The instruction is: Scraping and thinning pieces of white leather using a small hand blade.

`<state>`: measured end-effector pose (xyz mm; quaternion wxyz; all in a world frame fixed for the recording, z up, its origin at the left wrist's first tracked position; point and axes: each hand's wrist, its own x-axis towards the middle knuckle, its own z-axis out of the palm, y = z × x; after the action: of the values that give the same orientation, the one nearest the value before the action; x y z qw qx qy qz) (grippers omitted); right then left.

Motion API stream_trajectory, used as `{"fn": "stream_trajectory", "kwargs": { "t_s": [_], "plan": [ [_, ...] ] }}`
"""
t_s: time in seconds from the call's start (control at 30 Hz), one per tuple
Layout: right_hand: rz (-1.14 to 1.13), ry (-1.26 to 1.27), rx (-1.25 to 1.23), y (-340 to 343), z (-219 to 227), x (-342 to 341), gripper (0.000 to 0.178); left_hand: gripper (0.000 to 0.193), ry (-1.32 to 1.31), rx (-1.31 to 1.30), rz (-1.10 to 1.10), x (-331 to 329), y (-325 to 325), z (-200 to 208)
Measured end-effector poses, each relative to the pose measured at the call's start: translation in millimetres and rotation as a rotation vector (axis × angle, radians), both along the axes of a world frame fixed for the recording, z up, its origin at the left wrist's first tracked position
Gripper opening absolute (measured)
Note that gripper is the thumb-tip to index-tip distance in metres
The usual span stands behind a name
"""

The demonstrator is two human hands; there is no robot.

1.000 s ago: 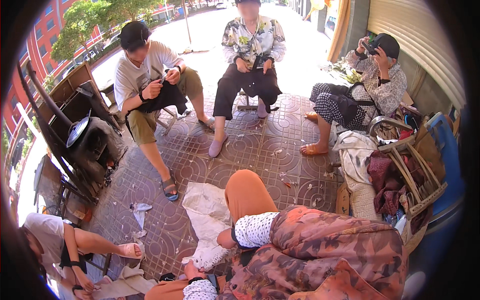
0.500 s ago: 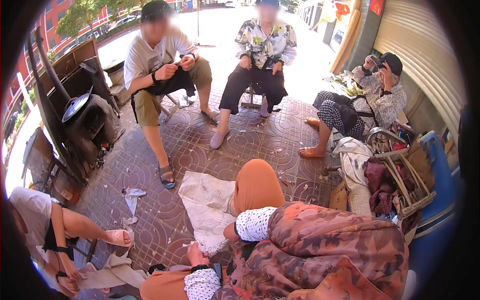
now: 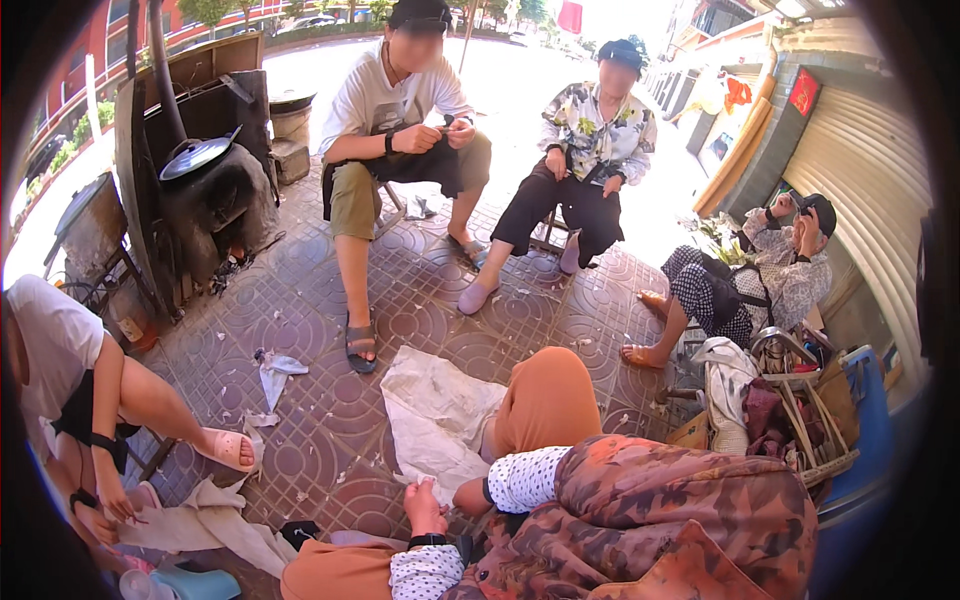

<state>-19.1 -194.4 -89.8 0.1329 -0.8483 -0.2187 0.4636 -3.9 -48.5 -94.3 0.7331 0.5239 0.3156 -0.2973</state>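
Note:
My left hand [image 3: 426,512] rises from a white dotted sleeve above my left knee. Its fingers are closed in a pinch, with something small and whitish at their tips that I cannot make out. My right hand [image 3: 472,496] is close by on the right, below its own dotted sleeve; its fingers are mostly hidden. Just beyond both hands, a crumpled off-white cloth [image 3: 425,400] is spread on the paving by my right leg. A patterned reddish-brown garment [image 3: 660,510] covers my body.
Two seated people face me; another crouches at right. A person sits at left near a pale cloth [image 3: 215,520]. A sooty stove [image 3: 215,200] with a lid [image 3: 198,157] stands far left. Wooden stools [image 3: 815,440] crowd a blue object [image 3: 868,400] at right. Scraps dot the tiles.
The view has shifted, so the surroundings appear moved. My hands have come closer together, the left one lifted slightly with its fingers still closed.

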Motion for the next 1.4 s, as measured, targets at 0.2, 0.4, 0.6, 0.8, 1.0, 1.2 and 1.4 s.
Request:
{"fn": "stream_trajectory", "kwargs": {
  "t_s": [0.2, 0.4, 0.6, 0.8, 1.0, 1.2, 1.4],
  "plan": [
    [-0.081, -0.061, 0.031, -9.3, -34.5, 0.6, 0.028, 0.024, -0.059, -0.053, 0.047, 0.4, -9.6, 15.8],
    [-0.198, -0.088, -0.035, 1.4, -22.3, 12.8, 0.032, 0.025, -0.088, 0.03, 0.025, 8.0, -11.5, 15.0],
    [-0.186, -0.03, 0.033, -18.3, -63.2, 10.5, 0.031, 0.019, -0.115, -0.011, 0.113, 13.7, -14.8, 20.0],
    [-0.224, -0.029, 0.17, -22.7, -71.4, 9.5, 0.028, 0.024, -0.072, -0.03, 0.099, 18.5, -12.2, 28.8],
    [-0.181, -0.156, 0.011, -10.0, -15.0, 20.3, 0.028, 0.024, -0.135, -0.08, 0.108, 12.3, -17.9, 16.0],
    [-0.135, -0.182, -0.033, -29.9, 12.4, 27.4, 0.026, 0.018, -0.061, -0.085, 0.114, 16.5, -13.5, 32.8],
    [-0.056, -0.097, -0.1, -37.2, 19.9, 16.0, 0.028, 0.019, -0.052, -0.006, 0.159, 15.8, -0.9, 5.4]
  ]
}}
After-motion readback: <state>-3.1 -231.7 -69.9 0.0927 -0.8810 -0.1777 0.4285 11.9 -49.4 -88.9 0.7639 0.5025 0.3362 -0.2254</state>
